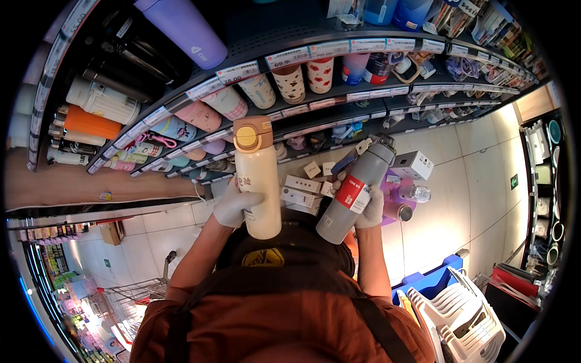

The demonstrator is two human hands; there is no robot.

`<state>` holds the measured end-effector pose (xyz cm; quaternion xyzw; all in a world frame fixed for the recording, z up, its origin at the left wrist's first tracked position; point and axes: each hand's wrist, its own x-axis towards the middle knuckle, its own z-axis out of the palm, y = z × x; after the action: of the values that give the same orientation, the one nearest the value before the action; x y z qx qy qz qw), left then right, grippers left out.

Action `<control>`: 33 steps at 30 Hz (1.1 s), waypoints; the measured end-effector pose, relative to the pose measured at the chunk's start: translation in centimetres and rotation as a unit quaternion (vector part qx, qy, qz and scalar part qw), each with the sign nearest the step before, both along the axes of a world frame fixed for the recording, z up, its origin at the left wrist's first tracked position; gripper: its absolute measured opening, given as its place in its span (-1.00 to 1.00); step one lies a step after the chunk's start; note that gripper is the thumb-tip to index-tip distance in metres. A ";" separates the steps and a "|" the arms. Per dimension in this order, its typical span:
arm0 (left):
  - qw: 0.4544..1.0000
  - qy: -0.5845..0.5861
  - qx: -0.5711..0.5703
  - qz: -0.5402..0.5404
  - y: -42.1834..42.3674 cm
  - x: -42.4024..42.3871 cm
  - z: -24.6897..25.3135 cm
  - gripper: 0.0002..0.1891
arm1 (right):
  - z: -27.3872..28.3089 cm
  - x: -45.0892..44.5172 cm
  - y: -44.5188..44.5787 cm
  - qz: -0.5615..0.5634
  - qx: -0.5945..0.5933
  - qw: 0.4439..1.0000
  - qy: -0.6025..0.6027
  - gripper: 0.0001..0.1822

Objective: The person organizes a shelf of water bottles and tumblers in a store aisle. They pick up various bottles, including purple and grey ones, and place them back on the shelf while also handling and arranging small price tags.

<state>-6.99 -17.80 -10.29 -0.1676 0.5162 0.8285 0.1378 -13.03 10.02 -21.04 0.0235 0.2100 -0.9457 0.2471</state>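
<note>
My left hand [236,206], in a pale glove, is closed round a cream vacuum bottle [263,181] with a tan flip lid and a yellow button. A large grey bottle [340,215] with a red and white label and a dark lid is gripped by my right hand [371,206], also gloved. Both bottles stand out in front of my waist, tilted, their lids towards the shelves. Behind them on the floor lie several white boxes [299,183]. Close by my right hand are a purple surface [389,181] and a clear bottle [420,193].
Store shelves [317,104] with price strips hold patterned tumblers [289,84], a purple cup [186,34] and dark bottles. A boxed item [412,164] stands on the tiled floor [435,218]. A blue crate [426,283] and white plastic baskets [467,313] sit lower right; a shopping cart [136,292] is lower left.
</note>
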 end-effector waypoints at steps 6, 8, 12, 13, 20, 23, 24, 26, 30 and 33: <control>0.998 -0.002 0.018 0.056 0.2 0.6 -2.5 -0.38 | -0.8 -0.3 1.8 0.041 -0.027 0.999 -0.018 -0.27; 0.998 -0.023 -0.012 0.060 0.1 1.4 -2.9 -0.24 | -0.9 -0.8 2.0 0.059 -0.015 0.998 -0.024 -0.26; 0.991 -0.028 -0.009 0.128 1.2 2.8 -1.8 -0.23 | -1.9 -2.3 1.7 0.112 -0.021 0.993 -0.029 -0.27; 0.988 -0.030 -0.014 0.150 1.2 3.3 -1.7 -0.23 | -1.9 -2.9 1.3 0.129 -0.030 0.990 -0.036 -0.28; 0.957 -0.035 0.013 0.288 -3.5 9.1 -3.2 -0.27 | -1.2 -4.3 -1.2 0.170 -0.028 0.985 -0.014 -0.31; 0.934 -0.029 0.024 0.354 -5.7 12.0 -3.2 -0.25 | -0.6 -4.3 -2.4 0.194 -0.006 0.981 -0.017 -0.30; 0.927 -0.024 0.016 0.375 -6.7 13.2 -3.4 -0.27 | -0.6 -4.0 -2.6 0.195 0.004 0.981 -0.022 -0.29; 0.909 -0.018 -0.003 0.417 -9.2 16.0 -3.7 -0.30 | -0.4 -3.4 -3.9 0.203 0.006 0.979 -0.025 -0.28; 0.858 -0.013 0.002 0.514 -13.8 23.7 -4.1 -0.39 | 0.6 -1.7 -7.3 0.242 -0.025 0.970 -0.008 -0.27; 0.807 0.001 -0.012 0.590 -16.6 29.6 -3.5 -0.43 | 1.5 -0.3 -10.6 0.272 -0.014 0.962 0.013 -0.26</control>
<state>22.61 -34.39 -13.77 -0.4409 0.3281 0.7441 -0.3797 -13.32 -0.57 -19.55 -0.0501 0.1985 -0.8458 0.4927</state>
